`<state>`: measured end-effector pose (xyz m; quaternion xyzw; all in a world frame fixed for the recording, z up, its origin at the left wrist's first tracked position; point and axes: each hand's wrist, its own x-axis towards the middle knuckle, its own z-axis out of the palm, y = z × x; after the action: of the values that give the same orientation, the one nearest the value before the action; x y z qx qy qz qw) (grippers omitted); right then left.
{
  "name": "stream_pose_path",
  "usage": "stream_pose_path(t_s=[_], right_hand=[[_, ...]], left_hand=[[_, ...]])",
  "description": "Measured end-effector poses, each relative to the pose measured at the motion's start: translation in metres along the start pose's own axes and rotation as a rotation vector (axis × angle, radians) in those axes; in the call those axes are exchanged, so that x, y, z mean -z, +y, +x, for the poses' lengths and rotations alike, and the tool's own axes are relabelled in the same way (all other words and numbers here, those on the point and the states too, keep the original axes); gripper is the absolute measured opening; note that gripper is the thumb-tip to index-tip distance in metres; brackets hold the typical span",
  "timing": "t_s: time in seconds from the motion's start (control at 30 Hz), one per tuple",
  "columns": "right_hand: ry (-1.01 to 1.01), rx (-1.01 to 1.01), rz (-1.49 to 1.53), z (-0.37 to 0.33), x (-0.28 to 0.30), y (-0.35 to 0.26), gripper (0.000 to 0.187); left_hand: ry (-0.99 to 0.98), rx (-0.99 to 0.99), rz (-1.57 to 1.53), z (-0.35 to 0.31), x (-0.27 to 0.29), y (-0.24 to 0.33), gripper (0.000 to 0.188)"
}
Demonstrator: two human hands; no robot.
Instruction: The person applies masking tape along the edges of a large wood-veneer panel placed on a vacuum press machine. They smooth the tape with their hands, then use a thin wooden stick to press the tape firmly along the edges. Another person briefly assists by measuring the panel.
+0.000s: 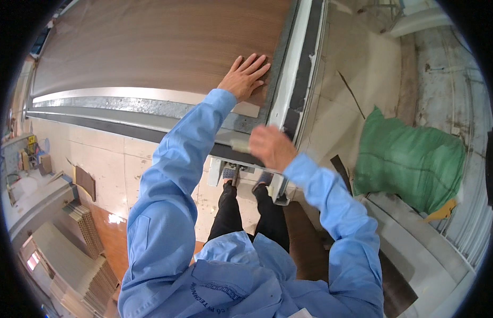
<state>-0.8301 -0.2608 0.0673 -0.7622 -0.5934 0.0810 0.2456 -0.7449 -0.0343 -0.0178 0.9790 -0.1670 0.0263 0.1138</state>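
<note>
My left hand lies flat, fingers spread, on a brown wood-grain sheet close to its near right corner. The sheet covers much of a metal-framed table, and a pale strip shows along its near edge. Closer to me, my right hand is curled and smeared by motion above the table's front right corner. A small pale block-like piece sticks out leftward from its fingers; blur hides what kind of tool it is.
A stuffed green sack stands on the floor at the right. Stacked panels are at the lower left. A brown board lies beside my legs, and the table's metal rail runs along its right side.
</note>
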Motion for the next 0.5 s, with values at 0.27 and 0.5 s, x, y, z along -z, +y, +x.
stream_pose_path(t_s=[0.27, 0.5], right_hand=[[0.190, -0.739, 1.159, -0.182, 0.081, 0.009, 0.025], [0.300, -1.182, 1.265, -0.398, 0.153, 0.135, 0.033]], left_hand=[[0.076, 0.177, -0.162, 0.018, 0.028, 0.021, 0.040], [0.229, 0.740, -0.136, 0.073, 0.035, 0.060, 0.031]])
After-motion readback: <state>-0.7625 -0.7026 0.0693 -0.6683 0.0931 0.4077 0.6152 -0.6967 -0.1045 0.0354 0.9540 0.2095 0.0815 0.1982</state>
